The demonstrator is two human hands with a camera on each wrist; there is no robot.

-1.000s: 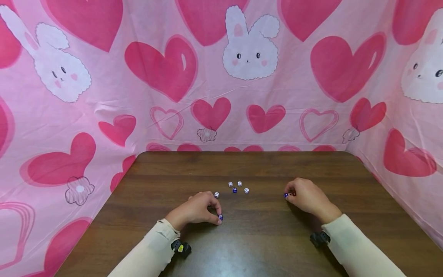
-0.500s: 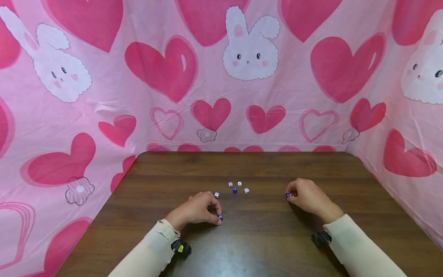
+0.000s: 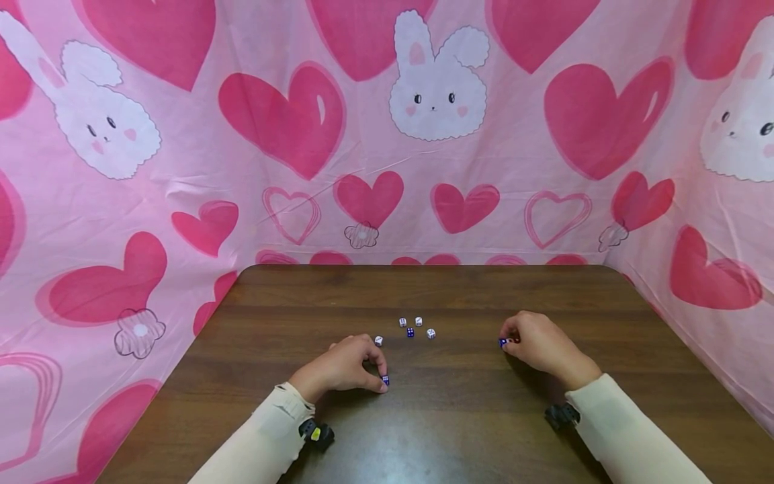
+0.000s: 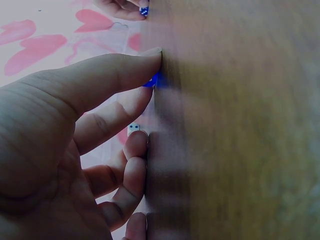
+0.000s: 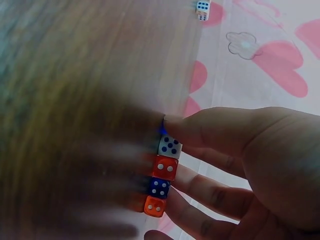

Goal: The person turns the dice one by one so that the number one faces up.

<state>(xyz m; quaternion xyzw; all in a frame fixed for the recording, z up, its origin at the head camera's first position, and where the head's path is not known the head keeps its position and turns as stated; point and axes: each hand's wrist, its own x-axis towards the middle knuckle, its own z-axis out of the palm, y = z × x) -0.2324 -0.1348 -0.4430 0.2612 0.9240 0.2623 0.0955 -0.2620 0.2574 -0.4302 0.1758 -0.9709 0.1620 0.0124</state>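
Note:
At the table's centre-left, my left hand (image 3: 345, 366) pinches a blue die (image 3: 385, 380) between thumb and index finger, low against the wood. The other left fingers rest on the tabletop, close to a white die (image 3: 378, 341). Farther right, my right hand (image 3: 538, 343) pinches another blue die (image 3: 502, 343), mostly covered by the thumb in the right wrist view. Lined up behind it under the palm are a white die (image 5: 170, 146), a red die (image 5: 165, 167), a blue die (image 5: 159, 187) and an orange die (image 5: 155, 206), with fingers along their far side.
Between the hands, a loose group holds white dice (image 3: 418, 322) and one blue die (image 3: 410, 332). The brown wooden table (image 3: 459, 417) ends at the back against a pink cloth (image 3: 363, 154) with hearts and rabbits.
My right hand has shifted slightly to the right, and the blue die at its fingertips with it. The left hand and the middle dice stay where they were.

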